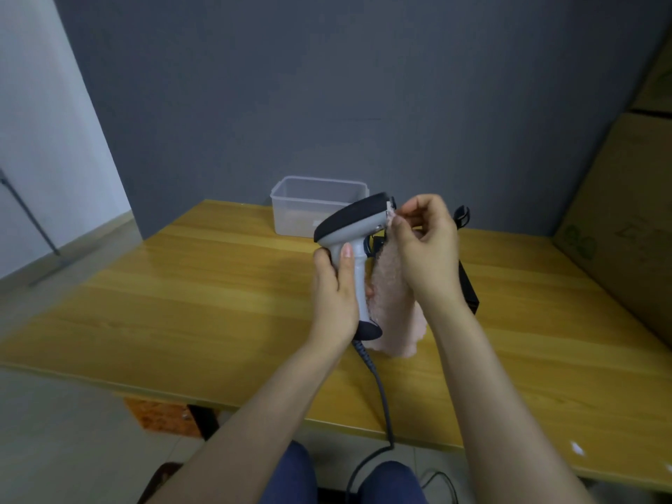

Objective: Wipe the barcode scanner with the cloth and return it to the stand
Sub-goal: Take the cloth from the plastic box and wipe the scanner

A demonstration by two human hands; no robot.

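Observation:
A grey barcode scanner (354, 227) with a black top is held upright above the wooden table (203, 285). My left hand (334, 289) grips its handle. My right hand (423, 245) pinches a pale pink fluffy cloth (391, 307) against the front face of the scanner's head; the rest of the cloth hangs down beside the handle. The scanner's dark cable (381, 391) runs from the handle's base over the near table edge. The black stand (467, 281) is mostly hidden behind my right hand, with its cradle loop showing above the hand.
A clear plastic box (312, 205) stands at the back of the table against the grey wall. Cardboard boxes (625, 227) are stacked along the right side. My knees in blue trousers (291, 474) sit under the near edge.

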